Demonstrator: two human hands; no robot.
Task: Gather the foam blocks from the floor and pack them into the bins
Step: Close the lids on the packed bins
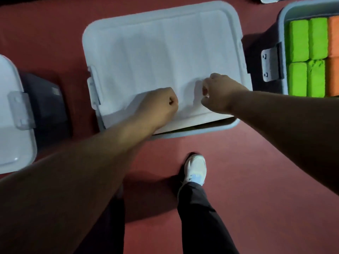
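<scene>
Head view: left hand (161,103) and right hand (214,94), fingers curled on nothing, press the lid (165,43) onto the middle bin (201,131). Right of it, an open bin (281,24) holds green and orange foam blocks (299,41). No blocks show on the floor (256,162), so I'd guess packing's nearly done.

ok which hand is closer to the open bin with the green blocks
Right. The right hand is over the middle bin's lid toward its right side, nearer the open bin; the left hand is over the same lid, further left.
</scene>
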